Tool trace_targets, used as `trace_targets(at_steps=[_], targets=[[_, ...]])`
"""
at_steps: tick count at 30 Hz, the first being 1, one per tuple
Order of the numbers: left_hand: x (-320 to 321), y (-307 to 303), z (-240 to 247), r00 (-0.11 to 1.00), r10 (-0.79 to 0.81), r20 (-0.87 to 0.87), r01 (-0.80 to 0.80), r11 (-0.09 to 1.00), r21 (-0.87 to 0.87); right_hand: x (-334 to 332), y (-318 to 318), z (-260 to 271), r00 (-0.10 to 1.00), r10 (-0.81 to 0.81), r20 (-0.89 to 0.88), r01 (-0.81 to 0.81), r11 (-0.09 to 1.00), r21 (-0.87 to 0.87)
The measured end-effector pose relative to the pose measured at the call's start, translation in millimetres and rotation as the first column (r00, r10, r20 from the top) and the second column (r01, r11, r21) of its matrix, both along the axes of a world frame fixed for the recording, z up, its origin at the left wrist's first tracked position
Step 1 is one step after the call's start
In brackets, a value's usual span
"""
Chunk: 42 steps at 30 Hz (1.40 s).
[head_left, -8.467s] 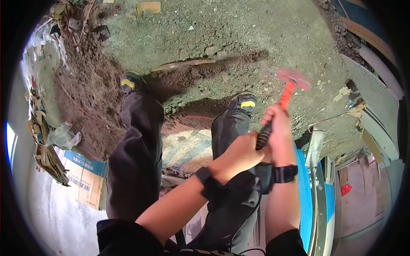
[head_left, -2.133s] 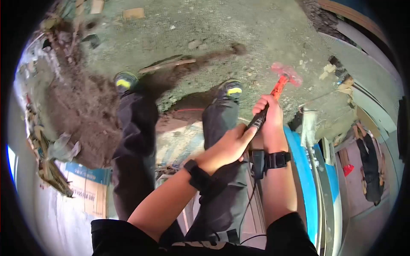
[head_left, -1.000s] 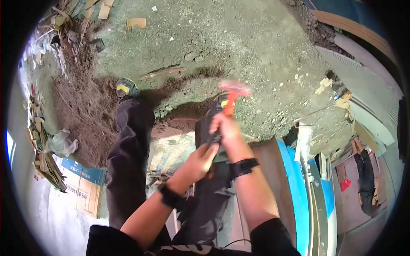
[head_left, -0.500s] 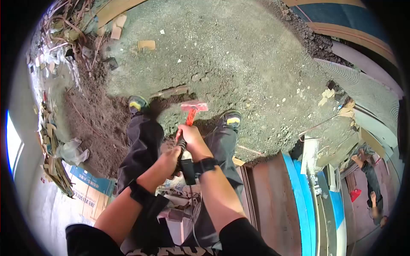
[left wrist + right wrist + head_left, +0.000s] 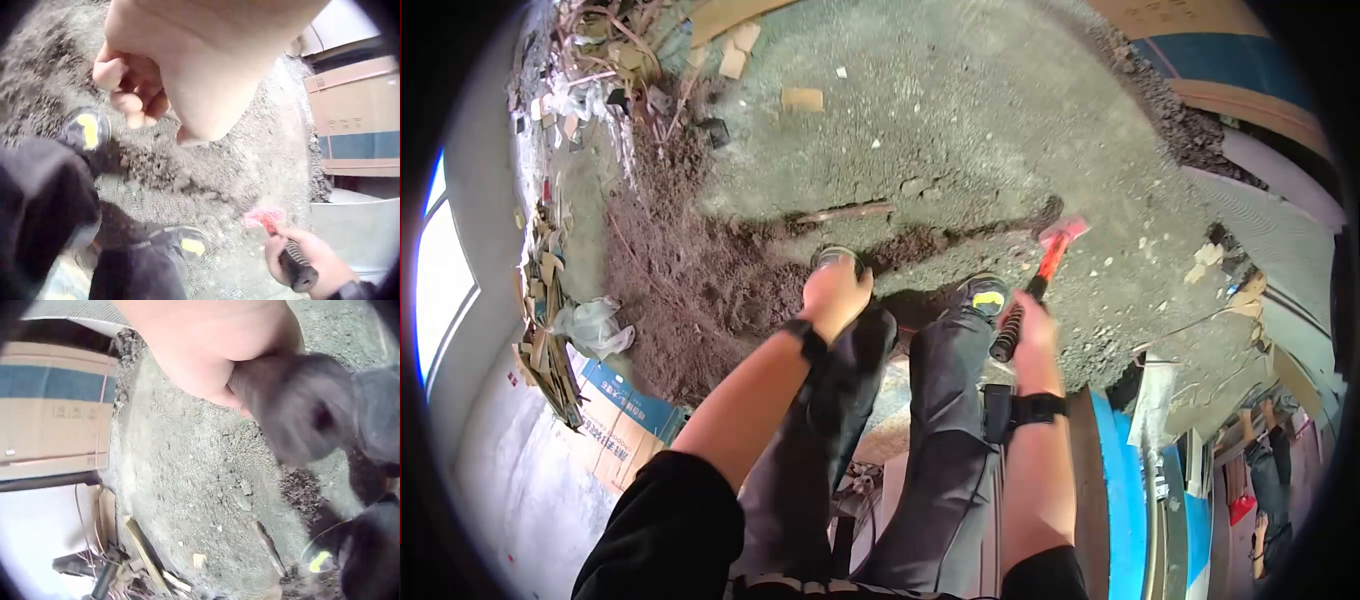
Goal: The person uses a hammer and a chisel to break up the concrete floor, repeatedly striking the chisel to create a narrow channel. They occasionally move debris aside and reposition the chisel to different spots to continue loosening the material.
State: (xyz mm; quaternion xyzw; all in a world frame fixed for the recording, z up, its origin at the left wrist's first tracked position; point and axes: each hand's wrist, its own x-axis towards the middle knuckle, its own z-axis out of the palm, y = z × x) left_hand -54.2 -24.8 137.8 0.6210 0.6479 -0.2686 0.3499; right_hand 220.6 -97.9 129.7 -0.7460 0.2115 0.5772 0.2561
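My right hand (image 5: pixel 1036 335) grips the black ribbed handle of a hammer (image 5: pixel 1052 262) with an orange-red shaft and a pinkish-red head. The head overlaps the grey ground near the right end of a dark soil furrow (image 5: pixel 960 240). In the right wrist view the handle's dark butt end (image 5: pixel 312 409) sticks out of the fist, large and blurred. Away from the hammer, my left hand (image 5: pixel 837 298) hangs over the left shoe with nothing in it. Its fingers (image 5: pixel 134 103) are loosely curled in the left wrist view.
A thin strip (image 5: pixel 845 212) lies beside the furrow. Loose dark soil (image 5: pixel 700 290) spreads at left, near a plastic bag (image 5: pixel 595 328) and printed cardboard (image 5: pixel 615 420). Blue boards (image 5: pixel 1120 480) stand at right. Another person (image 5: pixel 1268 480) is at far right.
The left hand has let go of the hammer and moved apart to the left. The right hand has carried the hammer to the right; earlier both hands held it.
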Motion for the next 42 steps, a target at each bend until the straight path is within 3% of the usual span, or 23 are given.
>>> trace_targets(at_steps=[2, 4, 5, 6, 7, 8, 9, 10, 12, 15, 18, 19, 22, 23, 24, 26, 28, 30, 32, 34, 36, 40, 42], targets=[[-2.5, 10.8, -48.9, 1.000, 0.013, -0.029, -0.013, 1.000, 0.016, -4.2, 6.9, 17.0, 0.996, -0.088, -0.024, 0.088, 0.996, 0.013], [-7.9, 9.8, -91.8, 0.994, -0.111, 0.021, 0.105, 0.976, 0.191, -5.3, 2.3, 39.3, 0.965, 0.253, 0.061, -0.253, 0.967, -0.013], [-4.7, 11.9, -99.3, 0.997, -0.076, 0.023, 0.069, 0.973, 0.220, -8.5, 15.4, 62.8, 0.879, 0.464, 0.107, -0.446, 0.881, -0.158], [-5.8, 17.1, -103.8, 0.999, -0.044, 0.016, 0.038, 0.965, 0.259, -3.9, 6.5, 65.9, 0.875, 0.467, 0.126, -0.443, 0.878, -0.180], [-8.8, 14.0, -114.2, 0.998, -0.060, 0.022, 0.051, 0.958, 0.283, 2.3, -1.2, 67.5, 0.474, 0.811, 0.344, -0.793, 0.562, -0.234], [-9.7, 12.8, -126.3, 0.998, -0.051, 0.030, 0.040, 0.956, 0.290, 7.9, -2.1, 64.5, -0.082, 0.874, 0.479, -0.919, 0.120, -0.376], [-11.6, 10.3, -136.8, 0.994, -0.088, 0.061, 0.071, 0.969, 0.237, 12.2, 12.8, 68.2, -0.040, 0.947, 0.318, -0.917, 0.091, -0.388], [-13.4, 6.9, -144.3, 0.989, -0.117, 0.090, 0.099, 0.979, 0.179, 27.4, 6.4, 62.8, -0.124, 0.915, 0.385, -0.920, 0.039, -0.390], [-14.2, 3.2, -155.9, 0.988, -0.094, 0.124, 0.073, 0.983, 0.168, 36.8, 21.7, 67.2, -0.002, 0.959, 0.283, -0.914, 0.113, -0.390], [-17.7, 9.5, -157.6, 0.961, -0.272, 0.053, 0.237, 0.905, 0.354, 29.6, 27.5, 67.6, -0.169, 0.939, 0.300, -0.908, -0.029, -0.419], [-18.4, 24.2, -163.2, 0.904, -0.419, 0.087, 0.349, 0.839, 0.419, 43.8, 23.6, 62.4, -0.197, 0.897, 0.397, -0.928, -0.040, -0.372], [-22.4, 27.3, -168.3, 0.887, -0.433, 0.160, 0.321, 0.827, 0.461, 36.5, 41.8, 71.1, -0.053, 0.947, 0.316, -0.935, 0.064, -0.348], [-33.0, 30.3, -181.1, 0.772, -0.526, 0.358, 0.275, 0.783, 0.557, 75.2, 35.4, 61.3, -0.066, 0.962, 0.264, -0.919, 0.045, -0.392], [-34.2, 27.1, -190.2, 0.738, -0.578, 0.349, 0.232, 0.702, 0.674, 89.6, 31.4, 56.9, -0.121, 0.951, 0.284, -0.917, 0.003, -0.399], [-33.2, 19.9, -202.8, 0.759, -0.456, 0.464, 0.148, 0.816, 0.559, 104.2, 25.7, 56.7, -0.144, 0.943, 0.300, -0.916, -0.012, -0.400], [-40.6, 21.0, -195.8, 0.706, -0.529, 0.470, 0.119, 0.744, 0.658, 125.0, 35.7, 51.7, -0.138, 0.978, 0.157, -0.894, -0.055, -0.446], [-50.9, 14.2, -179.0, 0.651, -0.452, 0.610, -0.001, 0.803, 0.596, 113.6, 68.7, 56.8, -0.153, 0.974, 0.168, -0.891, -0.062, -0.450], [-64.5, 5.4, -154.6, 0.645, -0.431, 0.631, 0.042, 0.844, 0.534, 100.5, 99.1, 65.6, -0.144, 0.969, 0.203, -0.890, -0.036, -0.455], [-77.0, 2.1, -134.8, 0.668, -0.426, 0.610, 0.100, 0.864, 0.493, 99.5, 130.9, 71.1, -0.439, 0.873, 0.213, -0.850, -0.326, -0.415], [-87.3, -0.4, -99.5, 0.733, -0.353, 0.582, 0.065, 0.887, 0.456, 109.0, 141.7, 65.5, -0.530, 0.794, 0.298, -0.829, -0.410, -0.381], [-106.8, -4.3, -61.7, 0.768, -0.290, 0.571, 0.008, 0.895, 0.445, 94.9, 149.3, 67.7, -0.785, 0.568, 0.245, -0.604, -0.617, -0.506], [-167.3, -16.9, 12.7, 0.655, -0.097, 0.750, -0.458, 0.738, 0.495, 64.4, 147.5, 70.3, -0.820, 0.552, 0.154, -0.531, -0.630, -0.566], [-199.5, -24.1, 44.6, 0.694, -0.030, 0.720, -0.554, 0.617, 0.559, 54.3, 157.3, 71.0, -0.797, 0.604, 0.019, -0.518, -0.666, -0.537]])
